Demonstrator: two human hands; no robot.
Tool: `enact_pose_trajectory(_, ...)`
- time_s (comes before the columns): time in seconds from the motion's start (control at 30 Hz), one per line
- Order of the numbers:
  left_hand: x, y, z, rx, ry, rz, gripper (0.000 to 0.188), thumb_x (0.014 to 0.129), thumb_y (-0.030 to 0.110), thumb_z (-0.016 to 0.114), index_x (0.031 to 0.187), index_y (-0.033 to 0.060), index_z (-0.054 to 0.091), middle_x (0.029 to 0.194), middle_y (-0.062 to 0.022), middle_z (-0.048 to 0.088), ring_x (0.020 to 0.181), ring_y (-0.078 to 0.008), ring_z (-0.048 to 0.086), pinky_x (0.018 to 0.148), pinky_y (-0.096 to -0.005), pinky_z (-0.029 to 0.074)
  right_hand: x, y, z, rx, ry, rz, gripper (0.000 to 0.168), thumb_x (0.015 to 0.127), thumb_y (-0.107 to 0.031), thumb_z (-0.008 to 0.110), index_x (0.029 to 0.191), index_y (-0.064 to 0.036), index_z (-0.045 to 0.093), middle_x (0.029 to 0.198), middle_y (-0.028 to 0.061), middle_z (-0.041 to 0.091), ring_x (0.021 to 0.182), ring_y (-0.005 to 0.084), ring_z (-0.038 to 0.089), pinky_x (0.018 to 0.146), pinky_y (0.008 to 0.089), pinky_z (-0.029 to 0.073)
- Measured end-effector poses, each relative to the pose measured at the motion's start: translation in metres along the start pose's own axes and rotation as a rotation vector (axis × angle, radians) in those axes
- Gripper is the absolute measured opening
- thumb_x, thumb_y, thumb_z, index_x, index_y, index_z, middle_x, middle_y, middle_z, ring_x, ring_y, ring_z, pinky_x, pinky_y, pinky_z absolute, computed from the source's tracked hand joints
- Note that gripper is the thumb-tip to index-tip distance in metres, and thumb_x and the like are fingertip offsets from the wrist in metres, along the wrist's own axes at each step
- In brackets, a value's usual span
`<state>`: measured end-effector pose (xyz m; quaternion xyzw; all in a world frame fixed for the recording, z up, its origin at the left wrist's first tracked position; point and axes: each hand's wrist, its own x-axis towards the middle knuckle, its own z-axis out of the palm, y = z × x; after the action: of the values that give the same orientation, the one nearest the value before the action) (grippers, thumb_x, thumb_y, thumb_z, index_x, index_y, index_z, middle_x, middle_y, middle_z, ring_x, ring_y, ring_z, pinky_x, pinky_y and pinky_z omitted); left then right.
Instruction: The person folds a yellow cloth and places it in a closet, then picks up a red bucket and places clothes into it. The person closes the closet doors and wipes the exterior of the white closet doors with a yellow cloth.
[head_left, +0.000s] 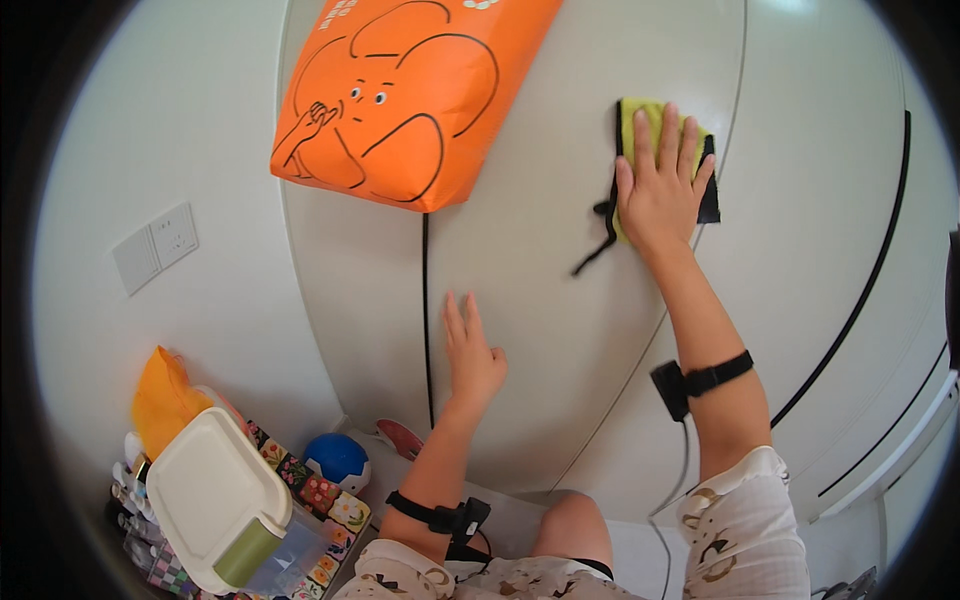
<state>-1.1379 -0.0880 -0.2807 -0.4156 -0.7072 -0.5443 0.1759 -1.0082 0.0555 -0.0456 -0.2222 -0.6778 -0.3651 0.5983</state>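
My right hand (663, 202) lies flat, fingers spread, on a yellow-green cloth (654, 112) with black edging. It presses the cloth against a white cabinet door (547, 322). A thin black cord dangles from the cloth's lower left side. My left hand (474, 356) holds nothing and is raised in front of the same door, near a black vertical strip (427, 300). Two of its fingers point up and the thumb is apart; whether it touches the door I cannot tell. Above it is an orange bag (405, 97) with a line-drawn face.
At lower left, a clear storage bin with a white lid (217, 487) stands on a flower-patterned surface (349, 510). A blue ball-like object (337, 457) sits beside it near the wall. A wall socket (174, 236) is at left. A cable (667, 544) runs down from my right forearm's strapped device (671, 390).
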Motion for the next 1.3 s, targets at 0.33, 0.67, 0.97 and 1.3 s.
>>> enact_pose_trajectory(0.33,-0.038,-0.056,-0.016,-0.028,0.038,-0.120,0.084,0.072,-0.004,0.053,0.148,0.0023,0.019,0.152,-0.0251,0.016,0.140,-0.0482,0.017,0.110,-0.0530,0.025,-0.276,-0.133,0.046,0.280,-0.527,-1.016,0.064,0.089,-0.023,0.044,0.148,-0.006,0.029,0.154,0.0119,0.027,0.138,0.0277,0.032,0.113,0.0441,0.026)
enact_pose_trajectory(0.67,-0.056,-0.090,-0.022,0.027,0.048,-0.254,0.081,0.070,-0.011,0.048,0.147,-0.0006,0.023,0.150,-0.0275,0.022,0.139,-0.0434,0.024,0.113,-0.0433,0.024,-0.100,-0.174,0.067,0.297,-0.301,-0.389,0.056,0.093,-0.031,0.046,0.144,-0.007,0.037,0.154,0.0108,0.029,0.144,0.0267,0.020,0.114,0.0489,0.019)
enact_pose_trajectory(0.97,-0.109,-0.129,-0.030,0.057,-0.065,-0.439,0.084,0.076,-0.003,0.052,0.150,0.0071,0.015,0.155,-0.0213,0.016,0.141,-0.0457,0.017,0.109,-0.0550,0.025,-0.311,-0.229,0.071,0.160,-0.488,-0.564,0.063,0.095,-0.033,0.043,0.146,0.001,0.030,0.158,0.0143,0.017,0.147,0.0289,0.013,0.115,0.0491,0.013)
enact_pose_trajectory(1.3,-0.124,-0.127,-0.012,0.051,-0.176,-0.301,0.083,0.074,-0.004,0.053,0.149,0.0061,0.018,0.154,-0.0214,0.017,0.139,-0.0470,0.021,0.109,-0.0523,0.029,-0.356,-0.170,0.074,0.610,-0.689,-0.927,0.055,0.092,-0.013,0.038,0.146,-0.001,0.032,0.156,0.0091,0.022,0.146,0.0256,0.015,0.117,0.0473,0.014)
